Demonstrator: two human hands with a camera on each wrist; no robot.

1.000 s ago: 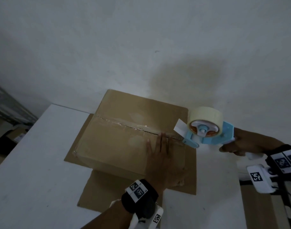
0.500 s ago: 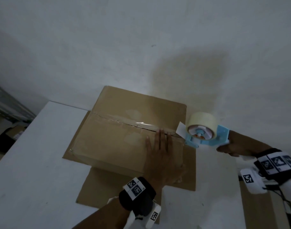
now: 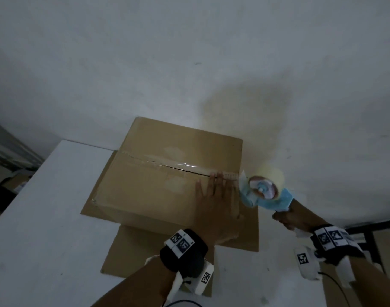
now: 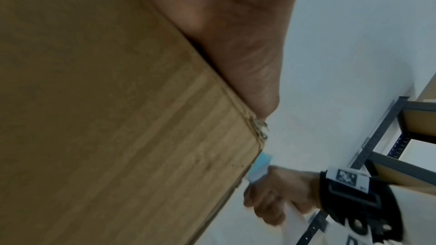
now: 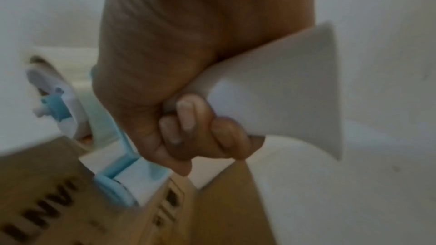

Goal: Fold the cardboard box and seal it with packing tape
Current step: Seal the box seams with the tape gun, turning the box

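A brown cardboard box point(image 3: 158, 173) stands on the white table point(image 3: 45, 218), its top flaps closed and clear tape point(image 3: 167, 166) running along the centre seam. My left hand point(image 3: 216, 196) lies flat on the top near the right end of the seam, fingers straight; the left wrist view shows the palm point(image 4: 231, 34) pressed on the box point(image 4: 106, 118). My right hand point(image 3: 287, 220) grips the white handle point(image 5: 271, 92) of a blue tape dispenser point(image 3: 262, 191), which sits against the box's right edge and carries a roll of clear tape point(image 3: 271, 178).
Flat cardboard flaps point(image 3: 149, 251) spread on the table under the box. A white wall point(image 3: 189, 63) rises right behind the box. Dark metal shelving point(image 3: 371, 231) stands at the right. Beyond the table's left edge lies clutter point(image 3: 10, 182) on the floor.
The right hand has brought the dispenser down and left, from above the box's right end to its right edge. The left hand stayed flat on the top.
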